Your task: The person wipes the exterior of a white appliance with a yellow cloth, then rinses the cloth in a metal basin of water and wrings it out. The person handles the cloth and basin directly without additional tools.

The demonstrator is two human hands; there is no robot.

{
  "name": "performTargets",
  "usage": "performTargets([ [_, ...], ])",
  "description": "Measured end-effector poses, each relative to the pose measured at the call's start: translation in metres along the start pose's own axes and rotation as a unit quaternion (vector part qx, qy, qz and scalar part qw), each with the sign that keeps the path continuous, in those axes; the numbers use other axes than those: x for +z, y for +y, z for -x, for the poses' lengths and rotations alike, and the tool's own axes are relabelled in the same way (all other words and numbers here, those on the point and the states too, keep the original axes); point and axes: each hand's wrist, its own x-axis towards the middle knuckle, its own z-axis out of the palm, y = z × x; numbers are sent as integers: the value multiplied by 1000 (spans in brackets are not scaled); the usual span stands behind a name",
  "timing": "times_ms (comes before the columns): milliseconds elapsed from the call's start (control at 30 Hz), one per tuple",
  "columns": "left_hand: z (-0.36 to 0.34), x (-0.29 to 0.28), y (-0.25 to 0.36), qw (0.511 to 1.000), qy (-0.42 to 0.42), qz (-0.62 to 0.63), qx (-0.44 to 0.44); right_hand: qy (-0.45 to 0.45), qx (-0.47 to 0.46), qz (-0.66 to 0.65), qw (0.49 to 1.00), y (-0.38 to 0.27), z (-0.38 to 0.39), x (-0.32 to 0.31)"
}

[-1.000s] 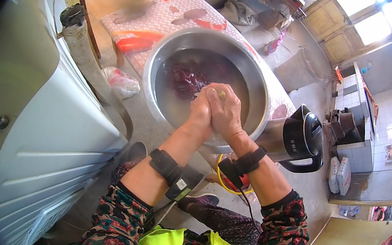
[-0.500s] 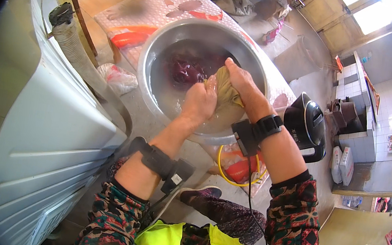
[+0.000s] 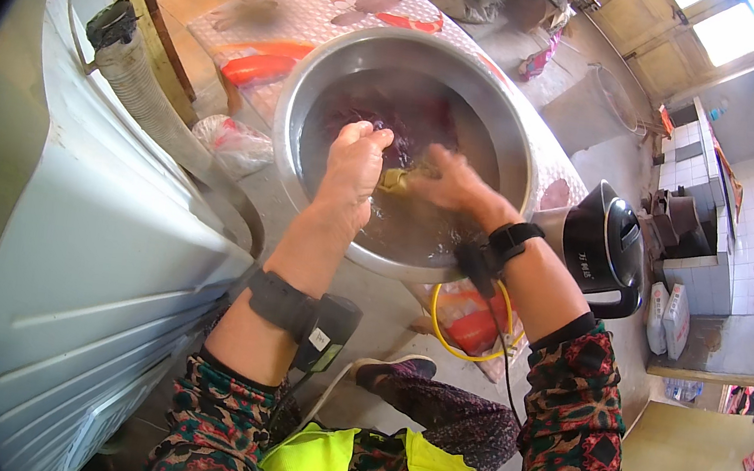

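Observation:
A round metal basin [image 3: 521, 159] holds murky water. A dark red cloth [image 3: 433, 113] lies in the water toward the basin's far side. My left hand [image 3: 353, 163] is closed above the water, left of the middle; a small dark bit shows at its fingertips, but I cannot make out what it is. Between my hands a yellow-green cloth [image 3: 393, 181] is mostly under water. My right hand [image 3: 450, 184] is at that cloth's right side, its fingers smeared by motion.
The basin stands on a low table with a fish-patterned cover [image 3: 275, 33]. A black kettle [image 3: 602, 243] stands close to the right. Below the basin hangs a yellow hoop [image 3: 435, 326]. A white ribbed appliance [image 3: 112, 266] with a grey hose [image 3: 152, 88] borders the left.
Both hands held the yellow-green cloth together above the water; now they are apart and the cloth is down in the water. My left hand has moved left and up.

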Motion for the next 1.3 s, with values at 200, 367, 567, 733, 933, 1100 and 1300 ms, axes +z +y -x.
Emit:
performTargets([
  [200, 3, -1, -2, 997, -5, -15, -78, -100, -106, 40, 989, 7, 2, 3],
  [367, 10, 5, 0, 986, -24, 54, -156, -45, 31, -406, 912, -4, 18, -35],
  [567, 16, 16, -2, 939, -129, 209, -240, 62, -72, -575, 813, -50, 54, -37],
  [733, 1, 15, -17, 928, -160, 275, -194, 266, -120, -243, 925, -70, 64, -24],
  [933, 1, 15, -35, 868, -230, 411, -155, 325, -246, -234, 883, -91, 50, -7],
  [1100, 6, 22, -38, 963, -87, 213, -144, 233, -77, -352, 903, -98, 39, -16],
  [1300, -7, 26, -42, 959, -81, 242, -125, 229, -52, -317, 919, -101, 29, -27],
])
